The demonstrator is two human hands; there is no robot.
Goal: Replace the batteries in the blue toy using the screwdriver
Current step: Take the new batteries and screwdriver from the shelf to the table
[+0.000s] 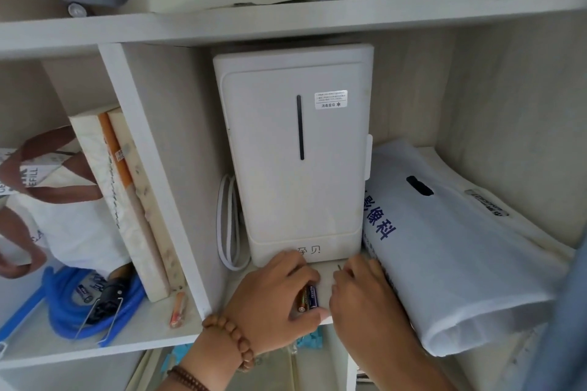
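Observation:
My left hand (273, 295), with bead bracelets on its wrist, grips two batteries (307, 298), one gold and black, one blue, on the shelf board in front of the white appliance. My right hand (365, 295) is right beside it with curled fingers. A thin metal shaft (339, 267), apparently the screwdriver's, sticks up from those fingers; its handle is hidden. Blue patches (310, 340) show below the shelf edge under my hands; I cannot tell whether they belong to the blue toy.
A tall white appliance (295, 152) fills the middle compartment, a white cable (227, 225) to its left. A white plastic bag (444, 247) lies on the right. The left compartment holds a blue hose (63, 311), another battery (83, 294), books and an orange stick (178, 311).

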